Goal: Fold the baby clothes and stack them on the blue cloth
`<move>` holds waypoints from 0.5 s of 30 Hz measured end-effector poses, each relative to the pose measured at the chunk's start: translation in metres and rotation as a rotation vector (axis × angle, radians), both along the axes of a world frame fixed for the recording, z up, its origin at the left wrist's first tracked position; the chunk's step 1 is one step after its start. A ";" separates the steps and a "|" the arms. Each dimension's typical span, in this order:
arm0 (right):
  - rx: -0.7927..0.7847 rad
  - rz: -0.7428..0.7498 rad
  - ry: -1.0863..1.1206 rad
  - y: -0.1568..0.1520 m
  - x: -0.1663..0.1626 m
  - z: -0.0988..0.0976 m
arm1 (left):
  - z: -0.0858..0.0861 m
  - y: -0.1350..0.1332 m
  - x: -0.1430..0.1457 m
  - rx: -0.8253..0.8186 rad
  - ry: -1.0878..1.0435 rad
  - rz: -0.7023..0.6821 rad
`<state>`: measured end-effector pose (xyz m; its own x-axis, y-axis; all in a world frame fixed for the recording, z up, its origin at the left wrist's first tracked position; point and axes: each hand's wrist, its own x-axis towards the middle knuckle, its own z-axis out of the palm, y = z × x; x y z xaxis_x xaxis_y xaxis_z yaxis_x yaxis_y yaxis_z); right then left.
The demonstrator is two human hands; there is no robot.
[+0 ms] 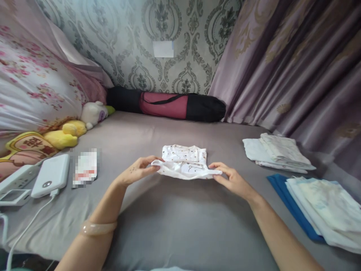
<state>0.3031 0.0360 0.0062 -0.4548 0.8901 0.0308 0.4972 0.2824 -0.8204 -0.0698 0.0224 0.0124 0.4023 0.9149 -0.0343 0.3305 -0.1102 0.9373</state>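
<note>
A small white garment (pixel 184 154) with tiny dark spots and a line-drawn animal face lies partly folded on the grey sheet. Its near edge is lifted off the bed. My left hand (pixel 141 168) pinches the left corner of that edge between thumb and fingers. At the opposite corner, my right hand (pixel 229 178) grips the cloth the same way. The edge sags slightly between the two hands, and the far part rests flat in a folded band.
Folded cloths (pixel 278 152) and another stack (pixel 327 207) lie at right. A power bank (pixel 52 175), power strip (pixel 17 180) and blurred packet (pixel 85 167) are at left, near plush toys (pixel 60 139). Along the wall lies a long black-and-red bag (pixel 166 105).
</note>
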 end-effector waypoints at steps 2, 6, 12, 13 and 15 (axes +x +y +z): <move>-0.130 -0.096 0.177 0.018 -0.009 -0.009 | -0.009 0.010 0.007 -0.041 -0.125 0.125; -0.232 -0.276 0.470 0.050 -0.034 -0.030 | -0.022 0.034 0.023 -0.043 -0.329 0.316; 0.029 -0.537 0.430 0.089 -0.058 -0.053 | -0.040 0.071 0.044 0.028 -0.513 0.506; 0.089 -0.576 0.343 0.093 -0.059 -0.054 | -0.045 0.077 0.046 0.041 -0.499 0.535; 0.182 -0.622 0.108 0.098 -0.060 -0.056 | -0.056 0.087 0.048 0.080 -0.384 0.598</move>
